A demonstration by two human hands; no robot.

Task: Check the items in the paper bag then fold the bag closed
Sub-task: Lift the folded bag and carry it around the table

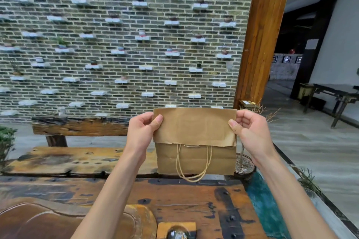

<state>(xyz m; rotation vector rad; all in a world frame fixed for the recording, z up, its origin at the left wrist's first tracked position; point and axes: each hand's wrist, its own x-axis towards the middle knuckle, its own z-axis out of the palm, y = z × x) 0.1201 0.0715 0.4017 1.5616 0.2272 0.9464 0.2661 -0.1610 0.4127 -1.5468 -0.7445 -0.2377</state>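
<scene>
— Where is your bag (195, 141)?
— Held upright above the table (174, 196), top flap folded down toward you, handles (192, 165) hanging below the flap.
— Your grips?
— Left hand (142, 132) pinches the bag's left edge; right hand (250, 132) pinches its right edge, thumbs in front.

Both forearms are bare, the left hand (141, 132) and right hand (250, 132) seemingly ringless (sleeves unseen).
</scene>
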